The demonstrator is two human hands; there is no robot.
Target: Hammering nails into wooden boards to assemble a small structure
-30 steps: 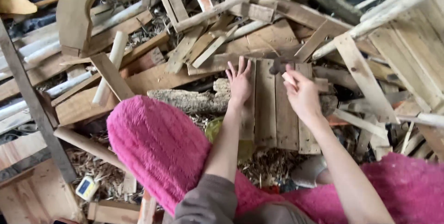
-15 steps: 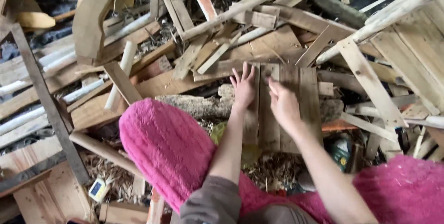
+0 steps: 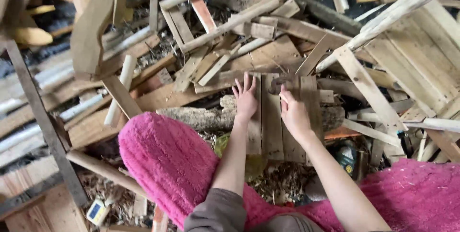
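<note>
My left hand [image 3: 245,98] is down flat, fingers spread wide, palm pressing on the leftmost slat of the small slatted panel [image 3: 274,126] in front of me. The panel lies across the rough log [image 3: 199,117], its slats running away from me, long axis straight out from my knees, near end resting above the wood chips between my pink fleece legs [image 3: 167,165]

My right hand [image 3: 293,114] is just beside the left, on the slats further right, fingers curled together around something. I think it's the handle of a hammer, whose dark rusty head [image 3: 277,84] shows just past my fingertips at the far end of the panel. I can't tell how firm that grip is, the handle is hidden under my hand

So the hammer head lies ahead and slightly left of my right hand, over the gap between two slats, and the left hand sits level with it, a slat away. The right hand is nearer. Loose planks [image 3: 230,23] are heaped all round beyond
</note>
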